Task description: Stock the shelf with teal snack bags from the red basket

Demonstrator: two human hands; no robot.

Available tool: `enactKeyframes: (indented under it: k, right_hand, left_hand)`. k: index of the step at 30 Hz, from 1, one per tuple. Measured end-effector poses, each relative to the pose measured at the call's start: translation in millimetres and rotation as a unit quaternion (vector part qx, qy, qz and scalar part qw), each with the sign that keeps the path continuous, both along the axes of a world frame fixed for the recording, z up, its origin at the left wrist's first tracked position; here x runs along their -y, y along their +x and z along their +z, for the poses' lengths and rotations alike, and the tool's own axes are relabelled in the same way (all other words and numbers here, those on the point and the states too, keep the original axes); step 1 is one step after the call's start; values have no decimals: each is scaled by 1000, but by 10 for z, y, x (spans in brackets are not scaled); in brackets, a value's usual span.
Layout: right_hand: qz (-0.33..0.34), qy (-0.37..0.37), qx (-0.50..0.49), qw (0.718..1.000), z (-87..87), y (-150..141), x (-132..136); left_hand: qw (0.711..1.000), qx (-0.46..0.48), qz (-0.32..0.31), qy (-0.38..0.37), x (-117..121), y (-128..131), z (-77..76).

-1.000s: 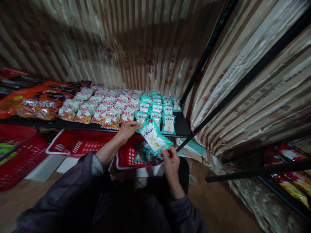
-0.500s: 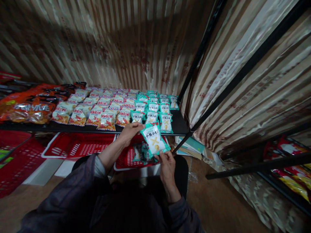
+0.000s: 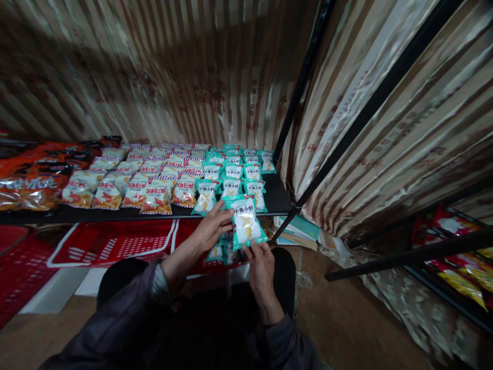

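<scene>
A green-and-white snack bag [image 3: 246,223] is held up in front of the shelf edge, its printed front facing me. My right hand [image 3: 262,264] pinches its bottom edge. My left hand [image 3: 214,224] grips its left side near the top, with some fingertips hidden behind the bag. Just beyond stand rows of matching green-and-white bags [image 3: 232,187] on the black shelf [image 3: 278,198]. Beneath my hands, a red basket [image 3: 198,264] holds a few more green bags [image 3: 216,252], partly covered by my left arm and the held bag.
White-and-orange snack bags [image 3: 157,195] fill the shelf's middle, with orange bags [image 3: 44,185] at the left. A second red basket [image 3: 115,241] sits below. Black shelf posts [image 3: 319,187] slant at the right, near cardboard pieces [image 3: 302,228] and another shelf of red-and-yellow bags [image 3: 458,277].
The held bag has tilted more upright. My left hand has shifted from its top corner down along its left side. The view has turned slightly, so the shelf appears further left.
</scene>
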State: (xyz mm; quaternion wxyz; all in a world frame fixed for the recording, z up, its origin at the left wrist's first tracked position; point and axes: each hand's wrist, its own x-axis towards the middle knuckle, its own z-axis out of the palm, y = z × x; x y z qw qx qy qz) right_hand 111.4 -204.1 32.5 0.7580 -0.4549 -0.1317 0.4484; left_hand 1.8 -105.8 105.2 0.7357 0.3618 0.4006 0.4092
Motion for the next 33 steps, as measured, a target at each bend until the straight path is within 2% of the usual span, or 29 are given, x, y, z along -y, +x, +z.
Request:
enactKeyframes:
  k: [4, 8, 14, 19, 23, 28, 33]
  right_hand:
    - [3, -8, 14, 1000, -9, -2, -3]
    - [40, -15, 35, 998, -32, 28, 12]
    - [-38, -17, 136, 990, -144, 253, -35]
    - [-4, -8, 198, 980, -130, 477, -154]
    - [6, -1, 245, 970, -42, 602, -265]
    - [-38, -14, 300, 953, 100, 819, -498]
    - [-78, 7, 339, 938, 272, 1088, -820]
  left_hand:
    - [999, -20, -13, 36, 108, 125, -60]
    - [998, -13, -1, 64, 120, 238, -70]
    - [997, -7, 8, 77, 50, 338, -117]
    - [997, -12, -8, 73, 38, 442, -122]
    - [996, -8, -6, 85, -14, 588, -63]
    - [995, -6, 9, 102, -176, 864, 80]
    - [990, -59, 15, 128, -437, 1152, 259]
